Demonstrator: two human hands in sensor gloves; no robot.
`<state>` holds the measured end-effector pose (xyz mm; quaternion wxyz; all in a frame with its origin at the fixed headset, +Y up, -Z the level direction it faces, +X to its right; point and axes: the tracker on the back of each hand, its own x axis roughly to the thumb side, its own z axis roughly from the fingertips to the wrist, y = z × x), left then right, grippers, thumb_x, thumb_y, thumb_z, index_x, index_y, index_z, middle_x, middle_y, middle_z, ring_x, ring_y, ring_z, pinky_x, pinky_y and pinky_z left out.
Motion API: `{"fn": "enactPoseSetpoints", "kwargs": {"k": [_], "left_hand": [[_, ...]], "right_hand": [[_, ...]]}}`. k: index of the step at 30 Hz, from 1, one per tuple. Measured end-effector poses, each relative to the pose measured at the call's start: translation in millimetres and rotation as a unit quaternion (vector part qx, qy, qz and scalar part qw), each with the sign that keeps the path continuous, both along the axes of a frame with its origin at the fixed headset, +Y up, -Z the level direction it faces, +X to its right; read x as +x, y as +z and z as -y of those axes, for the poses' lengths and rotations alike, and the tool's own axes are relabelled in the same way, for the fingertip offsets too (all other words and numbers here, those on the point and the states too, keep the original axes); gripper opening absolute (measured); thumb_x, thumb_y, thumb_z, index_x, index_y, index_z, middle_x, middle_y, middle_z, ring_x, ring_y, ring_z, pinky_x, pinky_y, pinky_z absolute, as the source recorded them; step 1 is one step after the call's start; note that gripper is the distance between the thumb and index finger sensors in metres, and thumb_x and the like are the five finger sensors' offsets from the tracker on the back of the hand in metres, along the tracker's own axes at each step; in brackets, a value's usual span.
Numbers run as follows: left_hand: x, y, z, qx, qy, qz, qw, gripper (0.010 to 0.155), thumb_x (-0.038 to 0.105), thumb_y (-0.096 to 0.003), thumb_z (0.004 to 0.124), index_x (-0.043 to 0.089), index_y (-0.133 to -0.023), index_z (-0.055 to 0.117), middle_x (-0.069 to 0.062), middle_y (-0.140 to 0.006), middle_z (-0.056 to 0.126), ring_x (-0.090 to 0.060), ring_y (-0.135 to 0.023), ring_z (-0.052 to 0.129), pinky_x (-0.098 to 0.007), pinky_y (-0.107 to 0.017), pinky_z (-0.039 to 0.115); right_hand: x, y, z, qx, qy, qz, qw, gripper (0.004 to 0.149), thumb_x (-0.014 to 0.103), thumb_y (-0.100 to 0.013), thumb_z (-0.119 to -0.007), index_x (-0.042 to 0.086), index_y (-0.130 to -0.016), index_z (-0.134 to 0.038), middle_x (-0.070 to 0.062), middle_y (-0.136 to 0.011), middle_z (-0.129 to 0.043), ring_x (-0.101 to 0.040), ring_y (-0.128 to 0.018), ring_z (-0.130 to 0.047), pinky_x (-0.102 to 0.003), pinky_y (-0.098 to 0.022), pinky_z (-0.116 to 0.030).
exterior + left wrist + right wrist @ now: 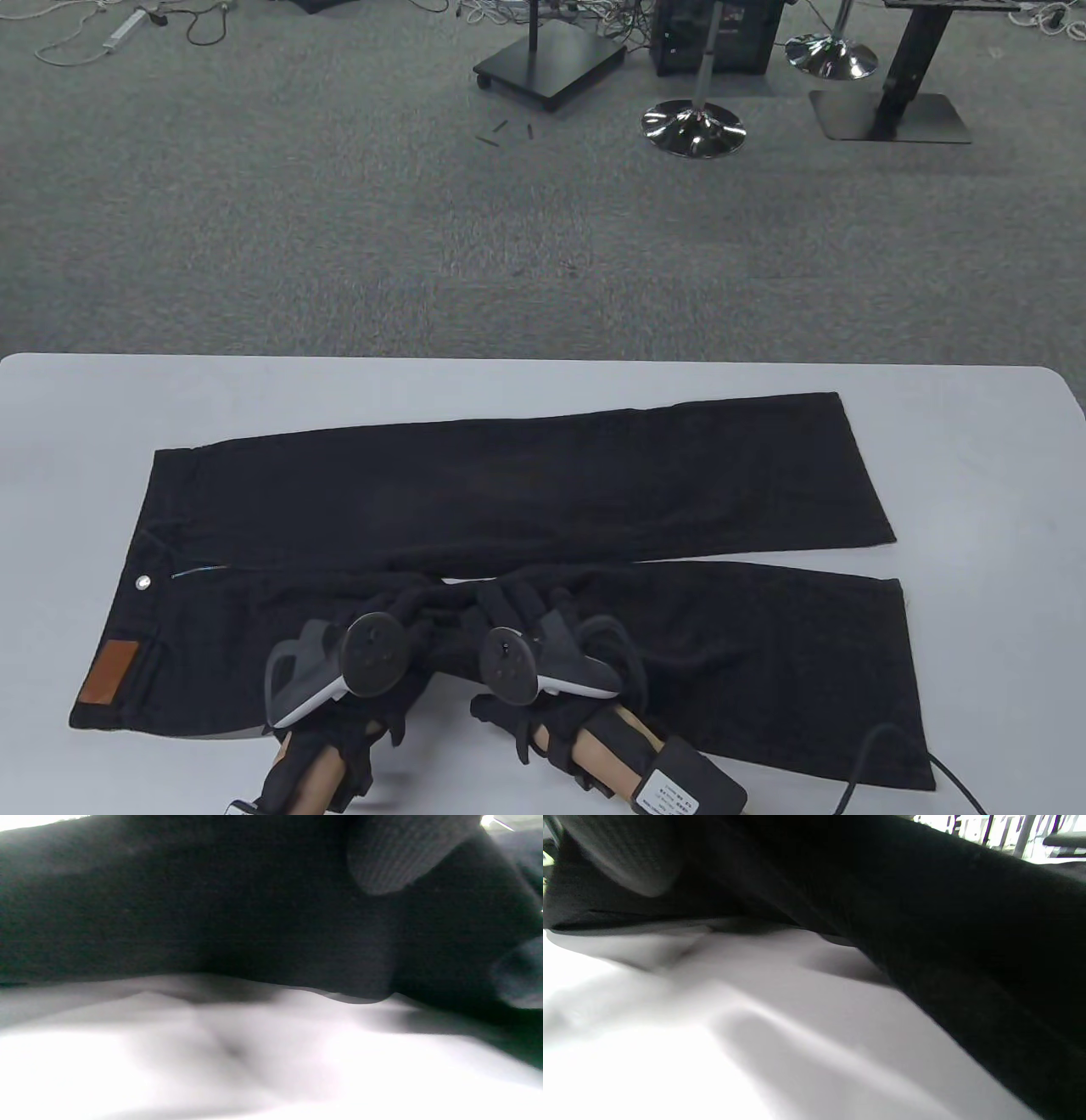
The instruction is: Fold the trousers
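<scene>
Trousers (509,501) flat on table (85,407), legs spread. My left hand (382,645) and right hand (526,637) on near leg; finger grip unclear. Lift evenly, match seams onto far leg.

The table view is evenly lit and sharp. Both wrist views are blurred and out of focus, the white desk (169,1069) glaring, soft shadows beneath the dark cloth (967,921).

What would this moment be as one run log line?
stage: fold not begun | trousers: flat, legs apart | left hand: on near leg by crotch | right hand: beside it | grips: unclear
</scene>
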<state>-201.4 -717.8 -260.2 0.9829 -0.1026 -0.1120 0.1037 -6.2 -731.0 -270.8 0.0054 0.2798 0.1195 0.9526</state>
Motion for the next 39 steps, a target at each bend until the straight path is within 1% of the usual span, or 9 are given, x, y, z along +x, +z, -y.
{"fn": "enactPoseSetpoints", "kwargs": {"k": [5, 9, 13, 20, 24, 27, 32, 36, 39], "left_hand": [[0.1, -0.2, 0.0, 0.001, -0.004, -0.002, 1.0, 0.057, 0.053, -0.0526, 0.074, 0.024, -0.101, 0.082, 0.006, -0.116, 0.065, -0.031, -0.114, 0.067, -0.062, -0.082, 0.056], [2.5, 0.5, -0.2, 0.002, -0.012, 0.002, 1.0, 0.056, 0.053, -0.0526, 0.075, 0.024, -0.101, 0.082, 0.006, -0.115, 0.067, -0.03, -0.114, 0.068, -0.062, -0.082, 0.057], [0.6, 0.9, -2.5, 0.009, -0.009, -0.004, 1.0, 0.056, 0.052, -0.0527, 0.076, 0.024, -0.1, 0.083, 0.006, -0.115, 0.067, -0.03, -0.114, 0.068, -0.062, -0.082, 0.057], [-2.0, 2.2, -9.4, 0.03, -0.021, -0.013, 0.999, 0.054, 0.052, -0.0527, 0.077, 0.023, -0.098, 0.085, 0.006, -0.114, 0.069, -0.03, -0.113, 0.07, -0.061, -0.082, 0.058], [-9.3, -0.7, -8.1, 0.023, -0.016, -0.024, 0.999, 0.054, 0.053, -0.0523, 0.077, 0.025, -0.098, 0.086, 0.007, -0.114, 0.069, -0.029, -0.113, 0.07, -0.061, -0.081, 0.058], [-17.0, -4.8, -0.3, -0.007, -0.024, -0.034, 0.999, 0.054, 0.054, -0.0517, 0.078, 0.024, -0.096, 0.087, 0.007, -0.114, 0.07, -0.03, -0.113, 0.071, -0.061, -0.081, 0.058], [-38.5, -11.6, 16.3, -0.082, -0.068, -0.084, 0.991, 0.054, 0.053, -0.0517, 0.08, 0.023, -0.097, 0.086, 0.005, -0.114, 0.07, -0.031, -0.112, 0.071, -0.061, -0.081, 0.059], [-65.1, -7.4, 26.8, -0.163, -0.104, -0.158, 0.968, 0.06, 0.051, -0.053, 0.081, 0.026, -0.107, 0.072, 0.006, -0.12, 0.055, -0.031, -0.118, 0.059, -0.062, -0.084, 0.052], [-91.3, -3.3, 25.0, -0.172, -0.124, -0.205, 0.956, 0.062, 0.048, -0.0529, 0.084, 0.028, -0.109, 0.068, 0.007, -0.121, 0.052, -0.031, -0.118, 0.057, -0.062, -0.084, 0.051]], "right_hand": [[12.9, 1.3, -3.5, 0.046, 0.019, 0.032, 0.998, 0.067, 0.041, -0.054, -0.067, 0.03, -0.105, -0.026, 0.0, -0.117, -0.021, -0.035, -0.112, -0.032, -0.066, -0.077, -0.031], [40.0, -6.8, -17.4, 0.044, 0.001, 0.079, 0.996, 0.064, 0.038, -0.053, -0.068, 0.029, -0.105, -0.031, -0.001, -0.117, -0.027, -0.035, -0.111, -0.037, -0.065, -0.078, -0.032], [88.7, -25.7, -24.5, 0.006, -0.005, 0.151, 0.989, 0.063, 0.037, -0.053, -0.071, 0.029, -0.105, -0.036, -0.001, -0.117, -0.032, -0.035, -0.111, -0.038, -0.065, -0.078, -0.032], [182.8, -53.9, -9.9, -0.067, 0.0, 0.268, 0.961, 0.056, 0.035, -0.052, -0.074, 0.03, -0.103, -0.051, 0.0, -0.115, -0.05, -0.035, -0.109, -0.049, -0.065, -0.077, -0.038], [229.3, -60.5, -15.8, -0.118, -0.128, 0.303, 0.937, 0.05, 0.034, -0.052, -0.076, 0.027, -0.1, -0.064, -0.003, -0.109, -0.065, -0.036, -0.105, -0.06, -0.064, -0.075, -0.045], [248.0, -59.9, -23.3, -0.177, -0.256, 0.29, 0.905, 0.049, 0.035, -0.052, -0.077, 0.024, -0.099, -0.066, -0.006, -0.107, -0.069, -0.037, -0.1, -0.067, -0.063, -0.073, -0.05], [251.9, -59.8, -38.1, -0.159, -0.26, 0.283, 0.909, 0.049, 0.035, -0.053, -0.077, 0.023, -0.099, -0.066, -0.008, -0.107, -0.069, -0.038, -0.1, -0.068, -0.063, -0.073, -0.05], [250.4, -64.8, -47.3, -0.149, -0.295, 0.276, 0.902, 0.049, 0.037, -0.052, -0.077, 0.021, -0.098, -0.067, -0.009, -0.105, -0.071, -0.038, -0.097, -0.072, -0.063, -0.072, -0.053], [250.2, -68.5, -54.6, -0.151, -0.314, 0.27, 0.898, 0.05, 0.038, -0.052, -0.078, 0.021, -0.098, -0.067, -0.011, -0.103, -0.073, -0.039, -0.096, -0.073, -0.063, -0.071, -0.054]]}}
